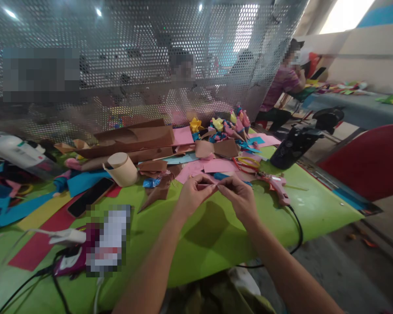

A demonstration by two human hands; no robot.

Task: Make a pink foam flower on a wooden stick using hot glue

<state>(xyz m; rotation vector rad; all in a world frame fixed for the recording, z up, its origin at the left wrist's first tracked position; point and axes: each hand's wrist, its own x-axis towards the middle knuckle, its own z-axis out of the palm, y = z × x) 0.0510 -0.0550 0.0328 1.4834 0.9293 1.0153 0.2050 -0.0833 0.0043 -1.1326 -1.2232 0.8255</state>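
Over a green table (317, 211), the left hand (194, 192) and right hand (239, 195) — fingers curled nearly closed — pinch a small pink paper (211, 178) between them, likely to steady it; a glue gun (282, 194) lies within reach.

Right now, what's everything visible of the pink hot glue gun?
The pink hot glue gun, plastic-looking, has a white label. It lies on the green tabletop, right of the right hand, nozzle end toward the paper scraps. A black cord runs from its handle. No hand touches it; heat can't be judged.
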